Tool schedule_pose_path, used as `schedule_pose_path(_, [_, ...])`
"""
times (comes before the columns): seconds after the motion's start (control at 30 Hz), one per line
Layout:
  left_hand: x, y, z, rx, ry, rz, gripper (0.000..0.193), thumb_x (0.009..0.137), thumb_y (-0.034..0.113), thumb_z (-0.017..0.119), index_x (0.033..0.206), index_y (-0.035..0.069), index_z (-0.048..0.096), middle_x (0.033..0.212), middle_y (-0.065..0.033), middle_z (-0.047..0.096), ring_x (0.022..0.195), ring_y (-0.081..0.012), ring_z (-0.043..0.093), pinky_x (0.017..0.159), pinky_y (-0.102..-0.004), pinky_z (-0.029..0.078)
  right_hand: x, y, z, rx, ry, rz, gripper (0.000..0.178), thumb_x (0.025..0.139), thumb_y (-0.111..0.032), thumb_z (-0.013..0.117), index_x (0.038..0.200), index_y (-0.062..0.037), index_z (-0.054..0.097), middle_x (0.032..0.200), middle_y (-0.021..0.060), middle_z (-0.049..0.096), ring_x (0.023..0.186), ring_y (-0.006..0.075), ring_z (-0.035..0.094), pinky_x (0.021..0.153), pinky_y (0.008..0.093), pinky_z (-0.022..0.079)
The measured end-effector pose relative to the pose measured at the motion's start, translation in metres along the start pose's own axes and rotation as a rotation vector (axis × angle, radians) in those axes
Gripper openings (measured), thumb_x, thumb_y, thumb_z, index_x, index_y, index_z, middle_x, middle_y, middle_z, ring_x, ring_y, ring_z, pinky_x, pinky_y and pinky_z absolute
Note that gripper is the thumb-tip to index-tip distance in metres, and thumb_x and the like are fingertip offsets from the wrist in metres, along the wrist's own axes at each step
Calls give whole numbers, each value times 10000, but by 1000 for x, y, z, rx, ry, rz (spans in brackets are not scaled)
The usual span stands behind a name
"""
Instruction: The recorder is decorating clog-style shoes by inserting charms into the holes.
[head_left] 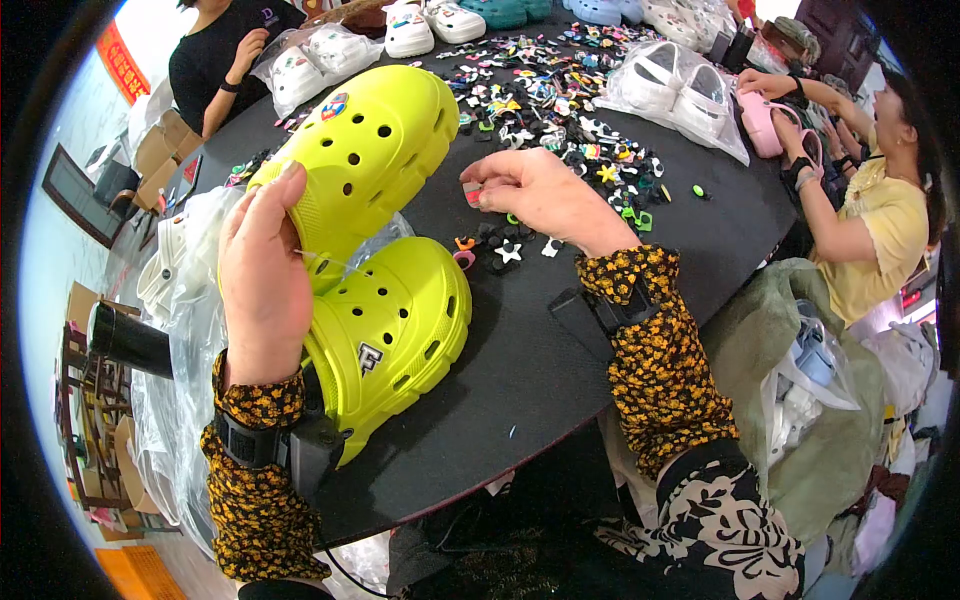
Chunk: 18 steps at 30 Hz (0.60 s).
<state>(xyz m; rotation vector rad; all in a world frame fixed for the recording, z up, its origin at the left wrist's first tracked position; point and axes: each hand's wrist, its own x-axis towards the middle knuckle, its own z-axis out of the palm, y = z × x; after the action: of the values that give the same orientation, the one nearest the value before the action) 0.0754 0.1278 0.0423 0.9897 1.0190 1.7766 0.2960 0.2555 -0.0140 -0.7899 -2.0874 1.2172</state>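
My left hand [265,285] grips a lime-green foam clog [395,160] by its side, the thumb up along its edge. The clog is tilted with its holed top toward me and bears one small colourful charm [334,106] near the toe. Just below lies a second lime-green clog [415,310], with a black-and-white letter charm [369,358] on it; a thin clear strand shows between the two. Over the table, my right hand [550,200] pinches a small red-and-grey shoe charm [472,194], apart from the clogs. Several loose charms [508,251] lie beneath that hand.
Heaped charms [540,90] spread across the black table [540,390]. White clogs in clear bags [675,95] stand at the back. At right, a person in yellow [870,215] handles a pink clog [762,125]; another person in black [215,60] is at far left.
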Motion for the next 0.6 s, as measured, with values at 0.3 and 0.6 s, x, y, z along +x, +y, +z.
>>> schedule_pose_path(0.3, [6, -4, -4, -71, 28, -30, 227, 870, 103, 571, 1025, -60, 598, 1026, -118, 641, 948, -180, 613, 845, -293, 459, -3, -7, -4, 161, 31, 9, 236, 818, -8, 572, 1046, 30, 523, 882, 95, 651, 815, 122, 626, 728, 251, 500])
schedule_pose_path(0.6, [0, -1, -2, 61, 96, -11, 228, 874, 124, 568, 1022, -47, 598, 980, -94, 649, 878, -149, 623, 782, -255, 466, -13, -35, 4, 500, 172, -249, 166, 860, -21, 578, 1024, -27, 556, 923, 53, 646, 826, 105, 608, 688, 224, 475])
